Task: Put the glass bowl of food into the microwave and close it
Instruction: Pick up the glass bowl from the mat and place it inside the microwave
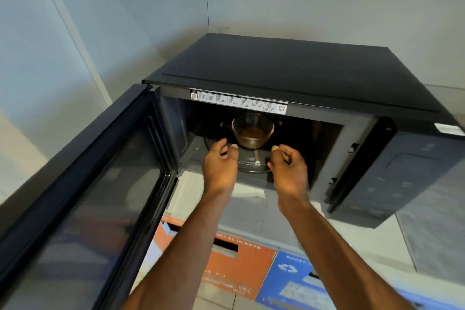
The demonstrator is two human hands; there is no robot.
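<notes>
A black microwave (289, 68) stands on a pale counter with its door (83, 184) swung wide to the left. Inside, a clear glass bowl (253, 131) holding brown food rests upright on the glass turntable (251, 162). My left hand (220, 162) hovers just in front and left of the bowl, fingers curled apart, holding nothing. My right hand (289, 166) is at the cavity's front right, fingers loosely curled, also holding nothing. Neither hand touches the bowl.
The control panel (402, 179) is on the microwave's right side. Below the counter edge are an orange waste bin (226, 267) and a blue recycling bin (297, 282). Grey walls meet in a corner behind the microwave.
</notes>
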